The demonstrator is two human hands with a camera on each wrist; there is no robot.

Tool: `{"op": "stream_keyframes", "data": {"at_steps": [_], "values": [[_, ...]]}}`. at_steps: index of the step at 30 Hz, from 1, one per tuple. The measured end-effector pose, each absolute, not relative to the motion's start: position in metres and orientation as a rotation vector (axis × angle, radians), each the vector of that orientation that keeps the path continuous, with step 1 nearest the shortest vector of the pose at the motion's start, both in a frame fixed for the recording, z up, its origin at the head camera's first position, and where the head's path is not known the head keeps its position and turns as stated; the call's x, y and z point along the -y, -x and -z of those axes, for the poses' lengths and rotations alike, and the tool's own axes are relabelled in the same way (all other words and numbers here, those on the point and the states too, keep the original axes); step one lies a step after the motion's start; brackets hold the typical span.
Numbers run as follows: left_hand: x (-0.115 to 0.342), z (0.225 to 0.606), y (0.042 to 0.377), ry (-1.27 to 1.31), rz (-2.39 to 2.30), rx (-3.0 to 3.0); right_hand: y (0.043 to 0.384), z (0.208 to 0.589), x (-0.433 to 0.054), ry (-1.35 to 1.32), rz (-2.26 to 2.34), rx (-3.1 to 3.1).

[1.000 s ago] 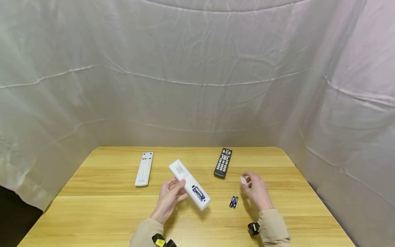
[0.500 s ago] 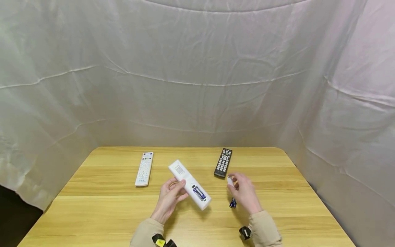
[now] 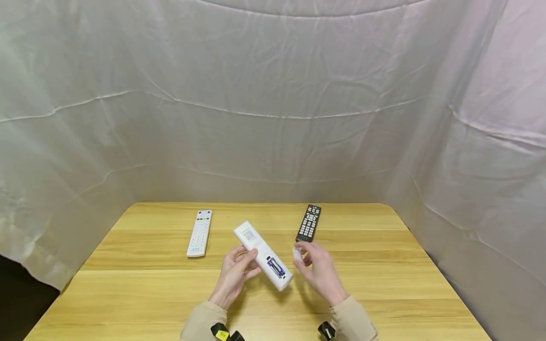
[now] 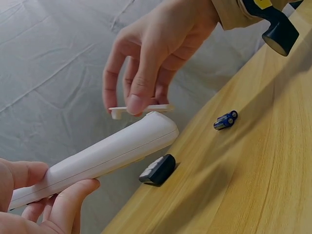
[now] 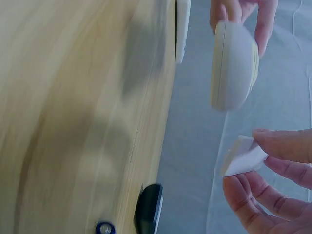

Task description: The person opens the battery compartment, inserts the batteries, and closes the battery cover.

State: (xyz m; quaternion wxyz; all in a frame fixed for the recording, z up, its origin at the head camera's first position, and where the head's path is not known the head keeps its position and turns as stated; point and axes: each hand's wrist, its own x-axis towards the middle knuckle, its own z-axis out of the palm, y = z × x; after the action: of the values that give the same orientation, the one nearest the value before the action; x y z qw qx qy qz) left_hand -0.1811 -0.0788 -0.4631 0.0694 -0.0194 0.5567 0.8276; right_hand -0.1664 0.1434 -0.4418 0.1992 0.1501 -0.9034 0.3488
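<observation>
My left hand point(image 3: 232, 277) grips a white remote control point(image 3: 262, 253) above the table, its back turned up. Two blue batteries point(image 3: 276, 267) lie in its uncovered battery compartment. Between thumb and fingers, my right hand point(image 3: 322, 272) pinches a small white battery cover point(image 3: 297, 254), just right of the remote's lower end and apart from it in the head view. The left wrist view has the cover point(image 4: 141, 108) close by the remote's end. Two loose blue batteries point(image 4: 225, 120) rest on the table there; the right hand hides them in the head view.
Another white remote point(image 3: 199, 233) lies face up at the left of the wooden table point(image 3: 141, 284). Behind my right hand is a black remote point(image 3: 309, 222), also face up. Pale grey cloth point(image 3: 273, 142) hangs around the table's back and sides.
My right hand has moved left with the battery cover, passing over the loose batteries and nearing the held remote. The left hand and its remote have hardly moved.
</observation>
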Motion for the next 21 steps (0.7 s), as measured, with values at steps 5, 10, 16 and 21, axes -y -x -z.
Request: {"op": "stream_keyframes", "data": {"at_steps": [5, 10, 16, 21], "values": [[0.0791, 0.4648, 0.1815, 0.042, -2.484, -1.68, 0.1635, 0.4406, -0.1366, -0.445, -1.009, 2.514], [0.0788, 0.4654, 0.1816, 0.036, -2.484, -1.685, 0.1616, 0.4413, -0.1343, -0.508, -1.027, 2.489], [0.078, 0.4642, 0.1804, 0.064, -2.478, -1.694, 0.1612, 0.4441, -0.1334, -0.63, -0.97, 2.441], [0.0777, 0.4641, 0.1805, 0.075, -2.473, -1.702, 0.1618, 0.4441, -0.1323, -0.662, -0.956, 2.453]]}}
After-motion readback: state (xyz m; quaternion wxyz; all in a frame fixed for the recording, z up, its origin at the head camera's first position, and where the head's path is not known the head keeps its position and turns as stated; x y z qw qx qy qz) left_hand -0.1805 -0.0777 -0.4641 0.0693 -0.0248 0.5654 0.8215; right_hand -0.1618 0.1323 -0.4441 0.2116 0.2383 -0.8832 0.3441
